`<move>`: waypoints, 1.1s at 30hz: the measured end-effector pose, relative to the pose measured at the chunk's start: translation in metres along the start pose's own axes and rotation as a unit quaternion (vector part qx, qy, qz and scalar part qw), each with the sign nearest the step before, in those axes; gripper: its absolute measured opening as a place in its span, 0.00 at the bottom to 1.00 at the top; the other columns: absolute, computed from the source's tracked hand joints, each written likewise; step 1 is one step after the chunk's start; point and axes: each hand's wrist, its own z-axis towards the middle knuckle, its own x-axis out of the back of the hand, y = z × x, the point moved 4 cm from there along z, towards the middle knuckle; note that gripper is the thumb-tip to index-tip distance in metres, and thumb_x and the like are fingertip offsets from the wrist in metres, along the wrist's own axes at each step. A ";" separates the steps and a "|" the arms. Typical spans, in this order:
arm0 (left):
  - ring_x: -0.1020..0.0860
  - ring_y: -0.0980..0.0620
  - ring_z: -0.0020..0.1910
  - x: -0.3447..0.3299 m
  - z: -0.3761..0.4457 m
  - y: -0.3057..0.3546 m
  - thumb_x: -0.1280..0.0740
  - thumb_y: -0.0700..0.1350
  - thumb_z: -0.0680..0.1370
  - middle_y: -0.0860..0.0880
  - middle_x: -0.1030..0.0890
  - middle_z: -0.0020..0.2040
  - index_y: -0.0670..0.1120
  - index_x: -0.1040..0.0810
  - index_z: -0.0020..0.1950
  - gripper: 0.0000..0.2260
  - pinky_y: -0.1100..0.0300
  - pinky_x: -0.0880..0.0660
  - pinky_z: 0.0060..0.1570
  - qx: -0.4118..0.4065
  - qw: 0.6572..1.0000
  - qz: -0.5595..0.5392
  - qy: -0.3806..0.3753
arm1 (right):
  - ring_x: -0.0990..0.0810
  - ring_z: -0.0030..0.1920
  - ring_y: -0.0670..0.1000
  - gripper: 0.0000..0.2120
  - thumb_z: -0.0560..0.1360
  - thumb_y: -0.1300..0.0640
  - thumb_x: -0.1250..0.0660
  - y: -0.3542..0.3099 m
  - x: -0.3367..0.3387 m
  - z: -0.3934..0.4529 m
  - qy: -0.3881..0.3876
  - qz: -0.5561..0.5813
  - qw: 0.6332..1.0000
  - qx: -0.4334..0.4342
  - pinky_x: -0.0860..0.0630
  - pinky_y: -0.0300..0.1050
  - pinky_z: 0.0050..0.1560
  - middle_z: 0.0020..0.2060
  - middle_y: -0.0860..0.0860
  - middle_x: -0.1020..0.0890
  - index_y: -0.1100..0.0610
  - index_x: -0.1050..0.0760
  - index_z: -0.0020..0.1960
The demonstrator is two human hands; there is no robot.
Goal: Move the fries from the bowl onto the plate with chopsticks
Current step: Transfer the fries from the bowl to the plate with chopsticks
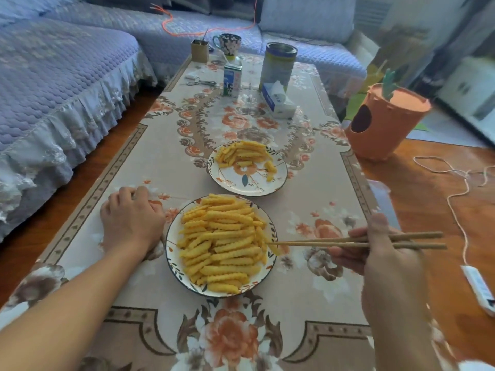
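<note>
Left hand [131, 218]: rests knuckles-up on the tablecloth [150, 156] at 9 o'clock of the bowl, fingers loosely curled, holding nothing; probably parked there to steady the body.
Bowl [171, 253]: nearest dish, heaped with crinkle-cut fries [222, 245]; most of the load remains here.
Plate [278, 180]: at 12 o'clock of the bowl, just apart, carrying a smaller heap along its far side; set close to keep each carry short.
Chopsticks [348, 242]: level, tips at the bowl's 3 o'clock rim among the outermost fries; whether a fry is pinched cannot be told.
Right hand [385, 253]: fingers curled round the chopsticks' rear third, for leverage.
</note>
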 end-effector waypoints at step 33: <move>0.36 0.44 0.78 0.021 -0.070 -0.033 0.50 0.56 0.79 0.45 0.31 0.77 0.52 0.31 0.77 0.27 0.45 0.40 0.78 -0.095 0.988 -0.010 -0.124 | 0.14 0.34 0.53 0.22 0.84 0.44 0.39 -0.005 -0.122 0.118 -0.015 -0.136 0.974 0.181 0.17 0.58 0.48 0.30 0.53 0.16 0.48 0.23 0.34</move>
